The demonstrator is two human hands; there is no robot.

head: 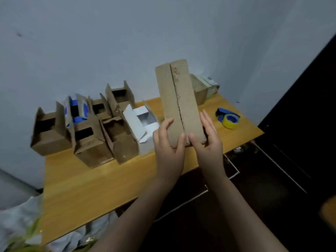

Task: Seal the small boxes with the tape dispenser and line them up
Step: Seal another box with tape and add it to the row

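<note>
Box (180, 99) flaps held closed, left hand (168, 142) and right hand (208, 140) gripping sides, thumbs on seam; next likely grab tape dispenser (228, 118).

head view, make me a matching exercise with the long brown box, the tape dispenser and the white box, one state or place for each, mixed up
Things:
1. long brown box
2. tape dispenser
3. white box

States or places:
a. stands open on the table, flaps up
b. held up by the left hand and the right hand, flaps closed along a middle seam
c. lies on the table, untouched, to the right of both hands

Pairs: 1-b, 2-c, 3-a
</note>
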